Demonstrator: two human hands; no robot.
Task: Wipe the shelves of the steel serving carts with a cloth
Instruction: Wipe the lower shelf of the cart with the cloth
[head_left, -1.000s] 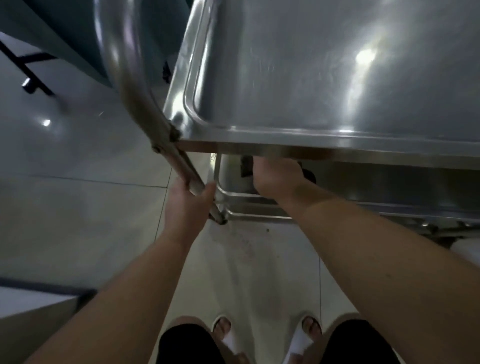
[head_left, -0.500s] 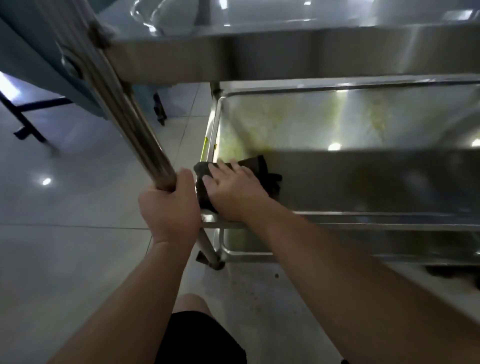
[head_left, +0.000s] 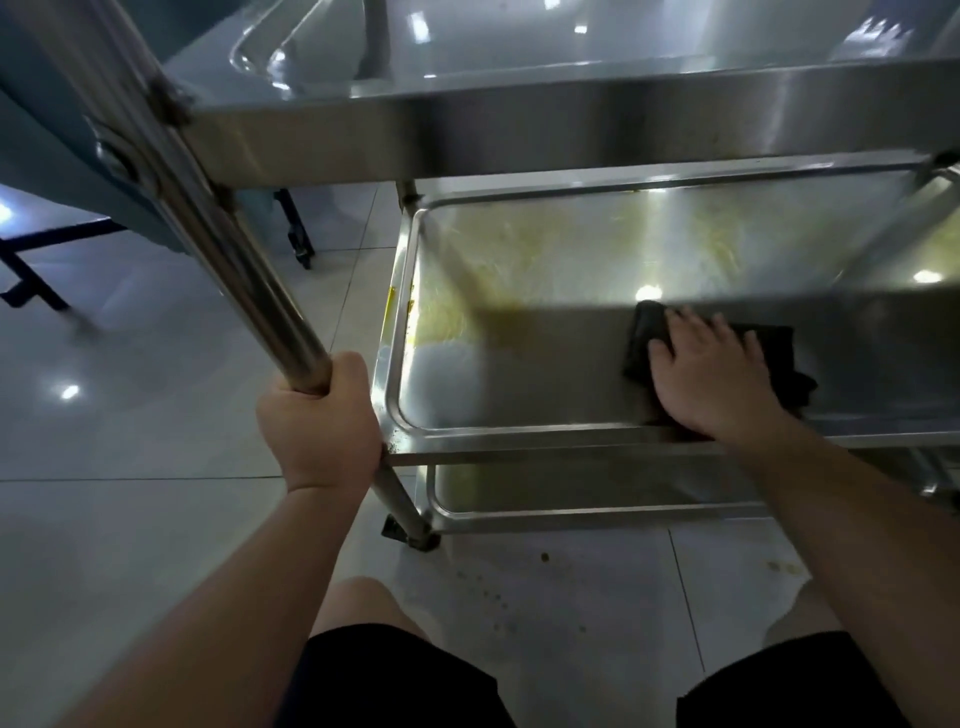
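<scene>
- The right hand (head_left: 711, 379) lay flat, fingers straight and spread, pressing a dark cloth (head_left: 769, 358) onto the middle shelf (head_left: 519, 384) of the steel serving cart; the cloth sat near the shelf's front rim, about midway along it.
- The left hand (head_left: 319, 423) had its fingers curled tight round the cart's slanted upright tube (head_left: 249, 270), steadying the frame.
- Yellowish residue (head_left: 467, 306) smeared the left and rear parts of that shelf, apart from the cloth, so most of the dirty area looked unwiped.
- To do this step well, the palm probably needed firm, even pressure, with overlapping passes carried back into the stained rear and left corner, along the raised rim where grime collects.
- The left hand's grip likely mattered: the cart appeared to stand on casters and could roll under a sideways push.
- The top shelf (head_left: 571, 119) overhung the work, so the forearm had to stay low.
- Compared with half a second earlier, the cloth and right hand had travelled from the shelf's left front corner, just beside the upright, rightwards along the front.
- The left hand had kept its hold on the tube.
</scene>
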